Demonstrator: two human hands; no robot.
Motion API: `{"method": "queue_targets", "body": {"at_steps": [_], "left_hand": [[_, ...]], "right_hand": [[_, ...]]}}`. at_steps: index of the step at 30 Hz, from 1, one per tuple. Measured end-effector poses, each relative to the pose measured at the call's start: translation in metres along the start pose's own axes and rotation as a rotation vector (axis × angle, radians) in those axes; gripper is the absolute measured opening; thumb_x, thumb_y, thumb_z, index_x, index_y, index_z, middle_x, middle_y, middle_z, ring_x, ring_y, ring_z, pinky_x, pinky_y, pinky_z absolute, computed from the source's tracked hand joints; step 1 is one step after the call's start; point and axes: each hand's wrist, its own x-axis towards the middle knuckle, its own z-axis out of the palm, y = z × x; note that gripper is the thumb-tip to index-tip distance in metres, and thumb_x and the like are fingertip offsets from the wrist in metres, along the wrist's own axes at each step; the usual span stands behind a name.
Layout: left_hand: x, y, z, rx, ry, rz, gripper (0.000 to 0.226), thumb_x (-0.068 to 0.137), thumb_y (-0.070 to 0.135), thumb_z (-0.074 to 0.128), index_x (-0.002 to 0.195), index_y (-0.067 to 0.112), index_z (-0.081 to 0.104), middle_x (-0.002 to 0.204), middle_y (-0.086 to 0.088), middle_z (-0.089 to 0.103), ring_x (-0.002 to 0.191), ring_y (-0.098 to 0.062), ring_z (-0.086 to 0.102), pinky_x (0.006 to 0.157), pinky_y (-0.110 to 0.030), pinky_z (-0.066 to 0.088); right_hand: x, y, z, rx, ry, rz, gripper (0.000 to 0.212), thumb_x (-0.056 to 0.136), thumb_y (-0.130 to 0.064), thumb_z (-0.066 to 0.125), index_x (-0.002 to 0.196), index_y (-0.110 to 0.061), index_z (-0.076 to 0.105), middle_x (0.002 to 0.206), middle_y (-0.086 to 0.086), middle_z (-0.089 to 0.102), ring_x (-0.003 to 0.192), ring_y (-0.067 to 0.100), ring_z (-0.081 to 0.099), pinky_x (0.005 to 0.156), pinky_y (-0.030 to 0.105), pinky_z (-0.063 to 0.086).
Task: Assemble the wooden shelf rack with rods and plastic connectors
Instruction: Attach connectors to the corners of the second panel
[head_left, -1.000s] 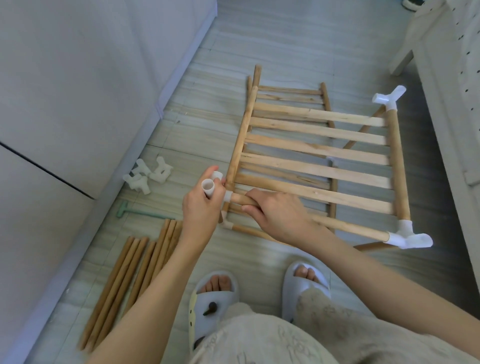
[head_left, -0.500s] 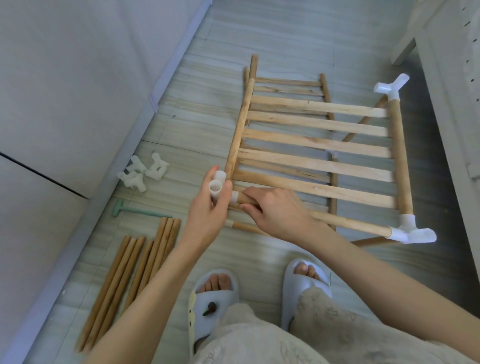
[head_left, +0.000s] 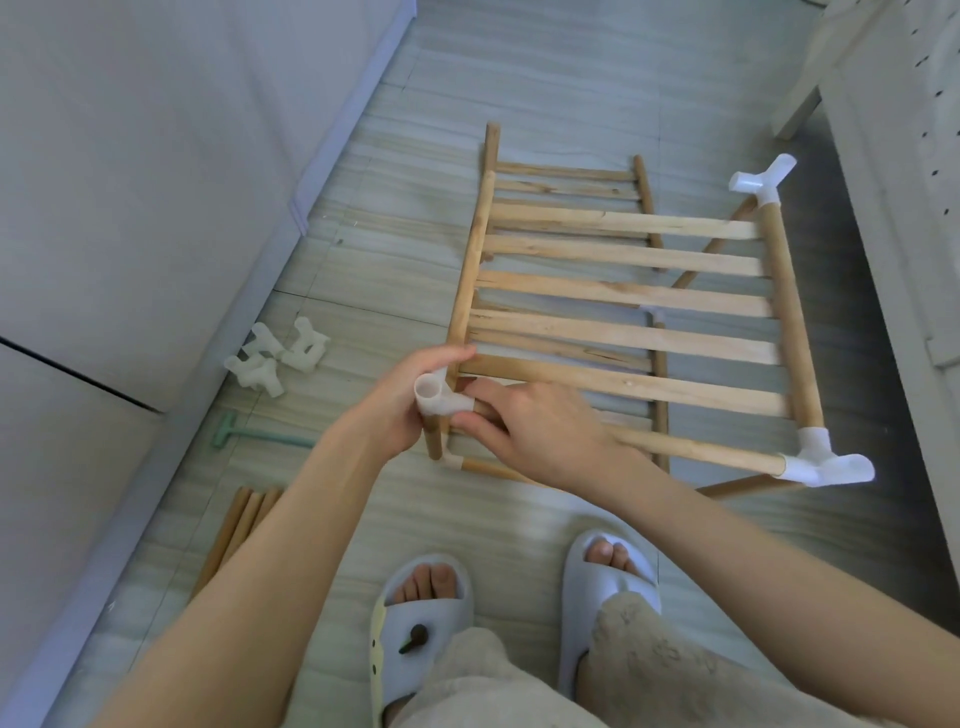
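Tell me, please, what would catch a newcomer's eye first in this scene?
First, the two hands at the middle: the left hand grips a white plastic connector at the near left corner of the slatted wooden shelf, while the right hand holds the rod entering it. Next, the spare connectors heaped on the floor by the left wall, and the loose rods lying below them.

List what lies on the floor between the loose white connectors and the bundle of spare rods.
In the head view, a green T-shaped tool lies on the floor between the loose connectors and the spare rods.
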Motion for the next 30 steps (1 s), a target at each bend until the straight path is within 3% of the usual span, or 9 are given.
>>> {"method": "queue_targets", "body": {"at_steps": [4,8,13,19,21,23,27,30], "left_hand": [[0.004,-0.01,0.002,0.022,0.066,0.025,0.016,0.089,0.022,0.048,0.093,0.007,0.052,0.073,-0.009,0.049,0.059,-0.019,0.049,0.052,-0.029,0.037],[0.007,-0.016,0.001,0.042,0.113,0.071,0.013,0.089,0.017,0.047,0.098,0.008,0.05,0.09,-0.014,0.04,0.07,-0.026,0.041,0.056,-0.033,0.03],[0.009,-0.016,0.0,0.044,0.117,0.075,0.028,0.069,0.017,0.054,0.094,0.006,0.053,0.088,-0.014,0.046,0.066,-0.022,0.044,0.056,-0.034,0.031],[0.012,-0.019,0.003,0.042,0.212,0.083,0.021,0.077,0.004,0.056,0.098,0.005,0.057,0.084,-0.014,0.049,0.073,-0.027,0.048,0.054,-0.034,0.035],[0.008,-0.019,0.004,0.039,0.187,0.087,0.021,0.071,0.011,0.058,0.092,0.006,0.055,0.077,-0.012,0.05,0.068,-0.026,0.047,0.053,-0.033,0.034],[0.006,-0.018,0.007,0.019,0.146,0.106,0.02,0.08,0.019,0.058,0.093,0.005,0.055,0.076,-0.012,0.05,0.065,-0.022,0.048,0.053,-0.032,0.035],[0.005,-0.016,0.013,0.092,0.12,0.139,0.055,0.092,0.049,0.042,0.117,0.003,0.059,0.094,-0.02,0.063,0.076,-0.026,0.06,0.057,-0.032,0.044],[0.006,-0.022,0.015,0.125,0.146,0.178,0.068,0.081,0.062,0.044,0.128,0.013,0.053,0.118,-0.017,0.063,0.099,-0.031,0.064,0.077,-0.04,0.051]], "right_hand": [[-0.003,0.001,0.005,-0.049,0.033,-0.011,0.048,0.092,-0.059,0.028,0.121,-0.028,0.049,0.094,0.0,0.069,0.083,0.029,0.064,0.055,0.031,0.031],[-0.005,0.006,0.01,-0.079,0.037,-0.035,0.048,0.094,-0.058,0.024,0.124,-0.028,0.047,0.103,-0.005,0.069,0.085,0.027,0.064,0.057,0.033,0.038],[-0.006,0.007,0.012,-0.075,0.058,-0.061,0.045,0.096,-0.052,0.03,0.125,-0.025,0.05,0.104,-0.005,0.068,0.083,0.028,0.064,0.056,0.033,0.035],[-0.008,0.007,0.011,-0.101,0.024,-0.074,0.044,0.097,-0.048,0.03,0.126,-0.02,0.049,0.108,-0.002,0.067,0.086,0.029,0.063,0.056,0.031,0.024],[-0.008,0.006,0.009,-0.08,0.008,-0.062,0.045,0.097,-0.048,0.03,0.127,-0.02,0.048,0.11,-0.001,0.067,0.089,0.029,0.063,0.057,0.031,0.026],[-0.007,0.007,0.005,-0.057,-0.004,-0.043,0.047,0.097,-0.049,0.032,0.129,-0.019,0.048,0.112,0.001,0.066,0.092,0.03,0.063,0.059,0.031,0.029],[-0.007,0.013,-0.002,-0.029,-0.003,-0.023,0.047,0.094,-0.054,0.033,0.126,-0.025,0.051,0.107,0.001,0.068,0.095,0.028,0.063,0.062,0.031,0.029],[-0.012,0.021,-0.009,0.014,-0.003,-0.057,0.041,0.093,-0.054,0.039,0.112,-0.022,0.057,0.092,0.004,0.07,0.083,0.031,0.063,0.06,0.03,0.029]]}}
